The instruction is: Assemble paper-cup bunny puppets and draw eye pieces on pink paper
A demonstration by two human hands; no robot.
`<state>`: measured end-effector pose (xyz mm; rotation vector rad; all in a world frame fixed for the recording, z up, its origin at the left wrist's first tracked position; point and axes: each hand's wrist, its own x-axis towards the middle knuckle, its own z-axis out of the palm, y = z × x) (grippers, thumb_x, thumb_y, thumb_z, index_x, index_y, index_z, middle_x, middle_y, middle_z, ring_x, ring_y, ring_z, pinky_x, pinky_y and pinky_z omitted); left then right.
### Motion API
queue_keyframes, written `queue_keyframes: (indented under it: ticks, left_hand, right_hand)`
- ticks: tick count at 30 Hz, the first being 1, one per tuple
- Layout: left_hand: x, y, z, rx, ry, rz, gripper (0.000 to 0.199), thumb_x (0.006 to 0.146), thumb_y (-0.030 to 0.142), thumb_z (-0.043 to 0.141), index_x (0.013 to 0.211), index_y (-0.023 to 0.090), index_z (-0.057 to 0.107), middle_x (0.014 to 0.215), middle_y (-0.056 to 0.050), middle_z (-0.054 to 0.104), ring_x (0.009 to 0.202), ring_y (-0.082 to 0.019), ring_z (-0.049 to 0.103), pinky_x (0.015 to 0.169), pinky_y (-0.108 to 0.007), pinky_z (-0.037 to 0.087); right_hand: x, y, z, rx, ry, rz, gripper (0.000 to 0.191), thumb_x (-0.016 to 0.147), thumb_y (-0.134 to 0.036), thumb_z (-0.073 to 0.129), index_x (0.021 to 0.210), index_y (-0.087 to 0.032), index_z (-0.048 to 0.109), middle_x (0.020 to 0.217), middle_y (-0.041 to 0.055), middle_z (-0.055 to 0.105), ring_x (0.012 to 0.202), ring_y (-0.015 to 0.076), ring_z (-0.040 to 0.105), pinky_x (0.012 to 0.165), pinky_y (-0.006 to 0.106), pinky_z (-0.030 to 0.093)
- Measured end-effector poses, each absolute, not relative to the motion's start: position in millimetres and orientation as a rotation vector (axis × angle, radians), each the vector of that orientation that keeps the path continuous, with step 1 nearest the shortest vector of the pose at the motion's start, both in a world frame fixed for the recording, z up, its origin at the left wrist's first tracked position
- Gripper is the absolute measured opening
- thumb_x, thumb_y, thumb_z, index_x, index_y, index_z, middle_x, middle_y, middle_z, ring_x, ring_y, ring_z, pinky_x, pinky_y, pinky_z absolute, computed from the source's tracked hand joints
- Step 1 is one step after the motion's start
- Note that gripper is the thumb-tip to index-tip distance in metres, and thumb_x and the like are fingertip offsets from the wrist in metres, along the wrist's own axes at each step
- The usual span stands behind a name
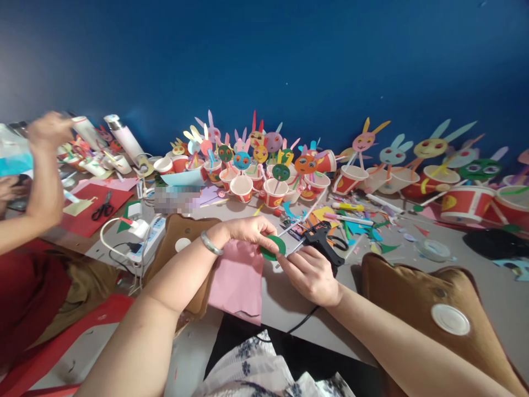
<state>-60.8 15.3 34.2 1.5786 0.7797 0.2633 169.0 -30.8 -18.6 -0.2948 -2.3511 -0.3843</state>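
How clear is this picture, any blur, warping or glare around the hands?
Head view: the left hand and right hand holding the green paper circle are fairly sharp; a co-worker's raised hand at far left is motion-blurred; wide-lens distortion bends the table edges; one patch is pixelated; lighting is soft, with no strong glare.

Green disc [273,247]: matt paper, smooth. Pink sheet [238,275]: matt paper, lightly creased. Glue gun [320,240]: black plastic, dull sheen. Bangle [210,243] on left wrist: polished metal. Brown cushion [433,298]: soft plush cloth, white plastic cap. Cups [275,193]: glossy printed paper. Table [487,281]: smooth, matt grey.
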Motion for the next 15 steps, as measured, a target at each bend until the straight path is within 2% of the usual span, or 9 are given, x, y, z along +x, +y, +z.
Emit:
queue_keyframes:
  ticks: [2,6,9,13,15]
  left_hand:
    - [-60.3,15.2,34.0,1.57,0.771,0.255,0.052,0.065,0.059,0.084,0.072,0.013,0.06,0.062,0.001,0.061,0.049,-0.008,0.052,0.047,-0.02,0.037]
    - [-60.5,15.0,34.6,1.626,0.802,0.284,0.058,0.079,0.069,0.067,0.064,0.013,0.058,0.052,0.001,0.055,0.045,-0.007,0.046,0.044,-0.02,0.031]
    - [-60.9,15.4,35.0,1.622,0.809,0.28,0.06,0.082,0.07,0.062,0.064,0.013,0.06,0.053,-0.001,0.057,0.046,-0.009,0.049,0.044,-0.021,0.032]
    - [-60.5,16.1,34.2,1.587,0.749,0.239,0.05,0.065,0.057,0.085,0.073,0.013,0.064,0.062,0.0,0.063,0.052,-0.01,0.055,0.049,-0.021,0.04]
    - [-60.1,15.7,33.9,1.554,0.744,0.26,0.05,0.059,0.052,0.09,0.074,0.013,0.062,0.065,0.0,0.064,0.054,-0.01,0.057,0.051,-0.022,0.042]
  right_hand:
    - [168.9,-30.4,-19.0,-0.296,-2.349,-0.371,0.019,0.092,-0.005,0.053,0.108,-0.008,0.063,0.069,0.0029,0.058,0.063,0.0157,0.047,0.066,0.033,0.038]
    - [168.7,-29.4,-19.8,-0.32,-2.334,-0.357,0.02,0.092,-0.006,0.053,0.11,-0.009,0.061,0.069,0.0021,0.057,0.062,0.0153,0.046,0.066,0.033,0.039]
    - [168.9,-29.0,-20.5,-0.334,-2.327,-0.358,0.021,0.091,-0.005,0.054,0.11,-0.01,0.061,0.068,0.001,0.056,0.061,0.0148,0.046,0.065,0.032,0.038]
    - [169.4,-29.1,-20.9,-0.312,-2.342,-0.355,0.022,0.091,-0.006,0.054,0.112,-0.011,0.06,0.069,0.0017,0.058,0.063,0.0153,0.049,0.066,0.033,0.04]
    - [169.5,-29.0,-20.7,-0.315,-2.342,-0.361,0.022,0.091,-0.006,0.054,0.112,-0.011,0.06,0.07,0.0019,0.059,0.063,0.0156,0.05,0.066,0.033,0.04]
